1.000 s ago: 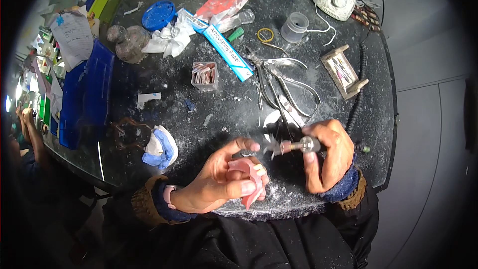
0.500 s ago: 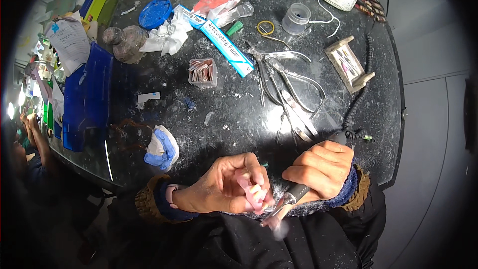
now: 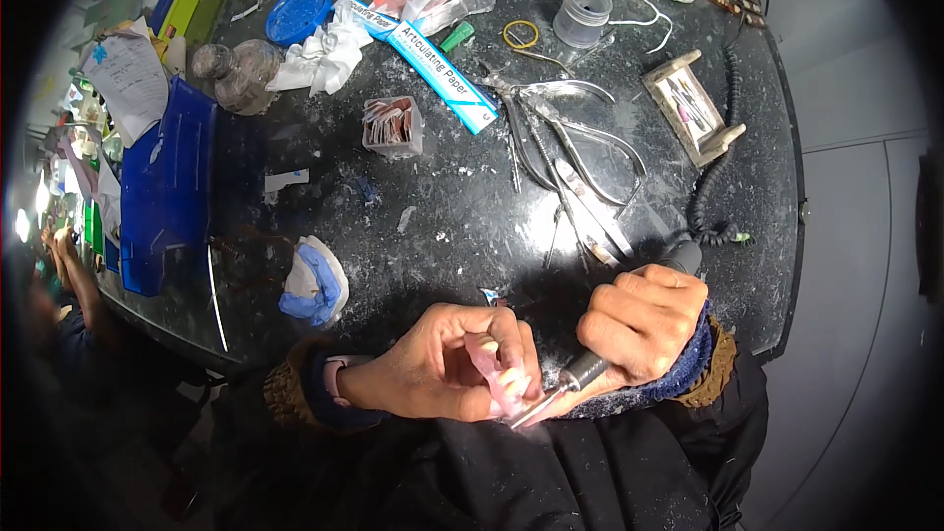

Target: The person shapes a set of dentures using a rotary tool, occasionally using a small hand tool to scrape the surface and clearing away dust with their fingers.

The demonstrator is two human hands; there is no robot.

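My left hand (image 3: 447, 364) grips a small pink acrylic piece (image 3: 500, 385) at the near edge of the dark stone bench (image 3: 472, 226). My right hand (image 3: 644, 320) is closed around a grey rotary handpiece (image 3: 588, 370), its thin bur tip touching the pink piece from the right. The handpiece's black coiled cord (image 3: 710, 187) runs up the right side of the bench. Both hands are close together, just above my dark-clothed lap.
Several metal pliers and hand tools (image 3: 570, 162) lie just beyond my hands. A small wooden bur stand (image 3: 693, 108), a long blue box (image 3: 438, 59), a clear cup (image 3: 391, 126), a blue tray (image 3: 162, 182) and a blue-and-white mould (image 3: 315, 280) stand around. Another person's hand (image 3: 69, 256) shows at far left.
Both hands have drawn back from the bench surface to its near edge. The handpiece went from level to pointing down-left, and its tip now meets the pink piece.
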